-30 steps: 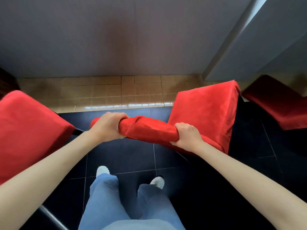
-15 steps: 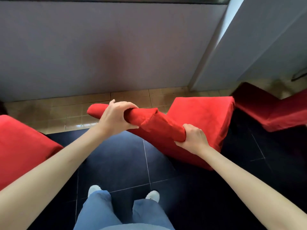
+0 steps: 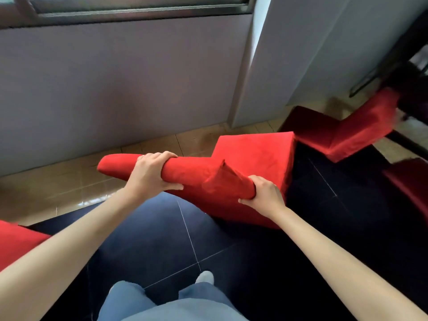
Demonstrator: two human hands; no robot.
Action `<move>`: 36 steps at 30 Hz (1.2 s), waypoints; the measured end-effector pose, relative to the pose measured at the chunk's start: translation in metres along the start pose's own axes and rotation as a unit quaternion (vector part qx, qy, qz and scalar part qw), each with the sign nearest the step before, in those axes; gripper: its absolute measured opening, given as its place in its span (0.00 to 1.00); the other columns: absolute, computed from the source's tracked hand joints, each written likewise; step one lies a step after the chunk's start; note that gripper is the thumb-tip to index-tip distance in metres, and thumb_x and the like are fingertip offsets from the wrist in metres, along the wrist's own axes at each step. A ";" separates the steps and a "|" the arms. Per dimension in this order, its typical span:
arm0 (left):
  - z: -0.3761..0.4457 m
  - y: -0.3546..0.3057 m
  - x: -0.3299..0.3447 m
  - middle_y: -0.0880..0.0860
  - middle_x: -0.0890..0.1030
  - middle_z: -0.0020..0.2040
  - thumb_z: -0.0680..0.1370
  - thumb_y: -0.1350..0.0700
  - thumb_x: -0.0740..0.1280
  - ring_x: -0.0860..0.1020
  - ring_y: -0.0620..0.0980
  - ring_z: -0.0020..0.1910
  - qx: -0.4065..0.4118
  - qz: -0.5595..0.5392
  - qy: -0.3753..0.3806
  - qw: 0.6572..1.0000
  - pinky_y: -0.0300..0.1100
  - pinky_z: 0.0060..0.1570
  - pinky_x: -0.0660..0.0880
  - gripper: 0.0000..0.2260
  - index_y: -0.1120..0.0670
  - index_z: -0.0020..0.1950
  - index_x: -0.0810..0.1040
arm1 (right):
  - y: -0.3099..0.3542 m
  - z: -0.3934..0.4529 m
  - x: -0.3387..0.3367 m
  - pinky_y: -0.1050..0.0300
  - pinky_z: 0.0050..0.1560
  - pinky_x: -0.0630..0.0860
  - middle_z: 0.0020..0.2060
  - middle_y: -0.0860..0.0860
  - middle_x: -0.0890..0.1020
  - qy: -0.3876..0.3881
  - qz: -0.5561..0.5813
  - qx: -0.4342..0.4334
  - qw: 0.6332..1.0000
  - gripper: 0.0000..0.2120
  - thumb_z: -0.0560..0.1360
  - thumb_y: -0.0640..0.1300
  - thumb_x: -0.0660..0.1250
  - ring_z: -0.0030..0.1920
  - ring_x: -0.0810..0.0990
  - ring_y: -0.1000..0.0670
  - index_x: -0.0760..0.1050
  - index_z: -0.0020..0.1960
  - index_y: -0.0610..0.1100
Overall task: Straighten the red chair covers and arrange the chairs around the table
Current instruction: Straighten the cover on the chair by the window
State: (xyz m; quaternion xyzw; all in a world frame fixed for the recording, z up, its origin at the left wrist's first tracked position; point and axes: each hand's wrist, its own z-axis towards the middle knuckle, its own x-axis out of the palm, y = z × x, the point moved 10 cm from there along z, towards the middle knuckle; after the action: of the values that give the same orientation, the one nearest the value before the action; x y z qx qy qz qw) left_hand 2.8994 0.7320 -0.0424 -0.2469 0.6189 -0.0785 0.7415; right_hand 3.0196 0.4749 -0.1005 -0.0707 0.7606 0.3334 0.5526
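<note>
Red-covered chair (image 3: 252, 163) centre frame on the dark floor tiles (image 3: 162, 239), backrest top towards the person. Left hand (image 3: 150, 174) and right hand (image 3: 264, 195) both wrapped tight around that covered top edge, fabric bunched by the right. More red chairs: far right (image 3: 347, 135), lower left (image 3: 16, 239).

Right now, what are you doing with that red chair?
A person grips the top of a red-covered chair with both hands: the left hand near the middle of the backrest's top edge, the right hand at its near end, where the cover bunches into a fold. Another red chair stands behind, by the wall.
</note>
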 end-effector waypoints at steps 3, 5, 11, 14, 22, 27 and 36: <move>0.001 -0.017 0.004 0.53 0.82 0.49 0.58 0.40 0.80 0.78 0.58 0.49 0.011 0.017 0.000 1.000 0.52 0.53 0.71 0.34 0.53 0.58 0.78 | -0.013 -0.009 -0.005 0.51 0.55 0.74 0.57 0.50 0.81 0.005 0.014 0.021 1.000 0.35 0.61 0.52 0.80 0.58 0.78 0.45 0.72 0.65 0.49; 0.000 -0.029 0.009 0.53 0.81 0.52 0.57 0.40 0.80 0.77 0.58 0.51 0.025 0.019 0.007 0.999 0.49 0.53 0.70 0.37 0.52 0.62 0.75 | -0.023 -0.018 -0.008 0.51 0.59 0.73 0.62 0.50 0.79 0.011 0.015 0.038 0.999 0.42 0.61 0.53 0.81 0.62 0.77 0.46 0.67 0.71 0.52; -0.002 -0.042 0.022 0.53 0.72 0.69 0.61 0.57 0.80 0.71 0.54 0.67 0.110 0.023 0.106 0.988 0.52 0.64 0.65 0.44 0.57 0.72 0.63 | -0.055 -0.045 -0.022 0.50 0.64 0.70 0.67 0.52 0.75 0.006 0.053 0.090 0.995 0.58 0.58 0.53 0.82 0.66 0.74 0.46 0.49 0.77 0.61; 0.000 -0.046 0.022 0.56 0.77 0.64 0.63 0.63 0.79 0.76 0.60 0.60 0.116 0.026 0.071 0.990 0.50 0.59 0.67 0.32 0.61 0.63 0.70 | -0.061 -0.057 -0.031 0.50 0.67 0.69 0.66 0.53 0.75 -0.011 0.086 0.097 0.992 0.60 0.57 0.54 0.82 0.67 0.74 0.48 0.45 0.76 0.63; -0.003 -0.089 0.030 0.56 0.70 0.71 0.61 0.55 0.82 0.70 0.60 0.69 0.176 0.017 0.069 0.982 0.56 0.63 0.68 0.39 0.55 0.70 0.72 | -0.053 -0.078 -0.071 0.54 0.69 0.67 0.63 0.52 0.78 -0.071 0.187 0.071 0.977 0.60 0.53 0.52 0.84 0.66 0.74 0.50 0.52 0.76 0.64; 0.008 -0.079 0.044 0.50 0.73 0.69 0.62 0.47 0.79 0.71 0.53 0.67 0.111 0.077 0.105 0.985 0.54 0.62 0.66 0.43 0.49 0.73 0.64 | -0.052 -0.105 -0.101 0.58 0.71 0.64 0.66 0.50 0.76 -0.103 0.242 0.059 0.963 0.61 0.52 0.46 0.85 0.69 0.70 0.54 0.53 0.76 0.63; 0.022 -0.130 0.061 0.48 0.81 0.50 0.67 0.41 0.74 0.80 0.54 0.50 0.201 0.131 0.112 0.964 0.45 0.45 0.74 0.25 0.51 0.59 0.75 | -0.058 -0.145 -0.133 0.79 0.59 0.56 0.62 0.62 0.73 -0.217 0.249 0.074 0.941 0.63 0.54 0.44 0.84 0.62 0.67 0.67 0.45 0.72 0.70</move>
State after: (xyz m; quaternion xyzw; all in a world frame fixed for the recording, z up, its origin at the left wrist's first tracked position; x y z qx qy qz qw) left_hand 2.9583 0.5992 -0.0331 0.0006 0.6963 -0.1305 0.7058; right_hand 2.9823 0.3110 0.0170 0.2359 0.6380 0.4106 0.6072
